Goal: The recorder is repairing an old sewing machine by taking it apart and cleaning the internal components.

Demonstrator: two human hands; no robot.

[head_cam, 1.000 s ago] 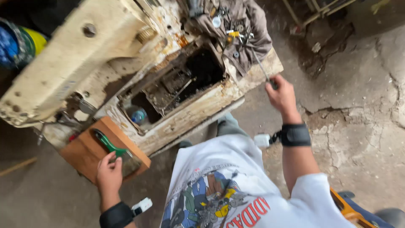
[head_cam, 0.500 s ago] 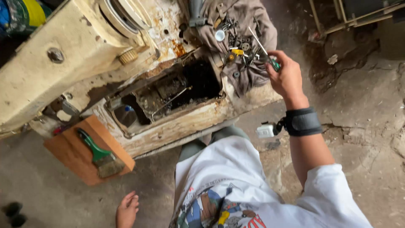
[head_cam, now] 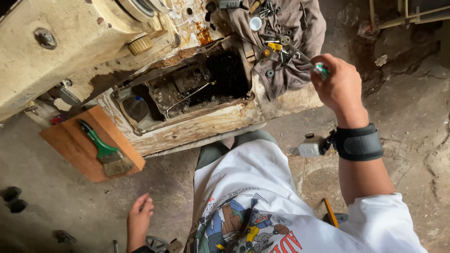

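The right hand [head_cam: 341,86] has its fingers closed around a green-handled tool [head_cam: 321,70], held just above the grey cloth [head_cam: 300,28] strewn with small parts; its tip blends into them. The left hand [head_cam: 138,220] hangs low over the floor, fingers loosely curled, holding nothing, wrist cut off.

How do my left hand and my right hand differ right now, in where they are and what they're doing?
The right hand is raised beside the grey cloth strewn with screws and grips a small green-handled tool; the left hand hangs low near the concrete floor and holds nothing. The right hand is curled shut, the left hand has loose fingers. The right wrist shows a black strap; the left wrist is cut off by the frame edge.
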